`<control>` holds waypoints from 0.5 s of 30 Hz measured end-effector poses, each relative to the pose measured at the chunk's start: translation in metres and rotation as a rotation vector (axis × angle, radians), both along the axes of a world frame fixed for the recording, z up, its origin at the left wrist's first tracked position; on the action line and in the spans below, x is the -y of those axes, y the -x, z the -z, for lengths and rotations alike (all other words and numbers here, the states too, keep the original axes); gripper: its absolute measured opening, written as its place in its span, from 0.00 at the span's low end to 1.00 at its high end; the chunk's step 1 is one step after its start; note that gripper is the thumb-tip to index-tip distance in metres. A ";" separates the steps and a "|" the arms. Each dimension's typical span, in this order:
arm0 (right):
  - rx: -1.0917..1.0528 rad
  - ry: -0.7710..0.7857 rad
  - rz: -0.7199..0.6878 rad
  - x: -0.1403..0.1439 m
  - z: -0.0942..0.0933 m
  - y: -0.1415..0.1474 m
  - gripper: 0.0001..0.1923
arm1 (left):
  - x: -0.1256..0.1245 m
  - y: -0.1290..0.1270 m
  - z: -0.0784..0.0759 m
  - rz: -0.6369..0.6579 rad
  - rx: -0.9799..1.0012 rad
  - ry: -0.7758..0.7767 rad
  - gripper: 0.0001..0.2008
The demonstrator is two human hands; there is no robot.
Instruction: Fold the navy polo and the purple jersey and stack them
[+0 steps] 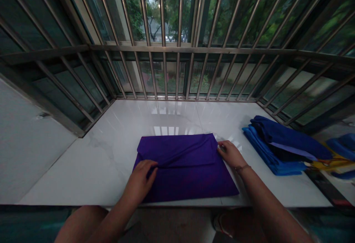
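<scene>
A purple cloth [188, 182], folded into a flat panel, lies on the white ledge in front of me. Its upper part is turned down as a flap, with a slanting crease across it. At the cloth's left side, my left hand [141, 178] has bent fingers and thumb closed on the flap's lower edge; the fingertips are partly hidden. My right hand [231, 155] pinches the upper right edge of the cloth between thumb and fingers.
Folded blue cloths [277, 143] are stacked on the right, beside a yellow item [335, 158] and more blue fabric. A dark flat object [330, 187] lies at the right front edge. Metal window bars [177, 73] enclose the marble-patterned ledge [111, 143]. My knees are below its front edge.
</scene>
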State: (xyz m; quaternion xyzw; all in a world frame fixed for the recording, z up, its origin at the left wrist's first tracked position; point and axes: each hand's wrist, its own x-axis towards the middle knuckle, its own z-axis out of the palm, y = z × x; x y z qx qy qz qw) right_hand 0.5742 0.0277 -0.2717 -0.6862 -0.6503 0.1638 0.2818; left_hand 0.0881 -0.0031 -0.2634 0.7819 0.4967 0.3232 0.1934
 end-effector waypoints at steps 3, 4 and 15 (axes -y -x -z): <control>-0.056 -0.019 0.018 -0.009 -0.004 0.007 0.12 | 0.003 -0.077 -0.009 0.216 -0.061 -0.064 0.10; -0.068 -0.020 0.024 -0.012 -0.005 0.010 0.12 | 0.002 -0.106 -0.013 0.266 -0.092 -0.078 0.10; -0.157 -0.021 0.250 -0.003 -0.011 0.012 0.21 | -0.057 -0.259 0.017 0.358 -0.012 0.062 0.03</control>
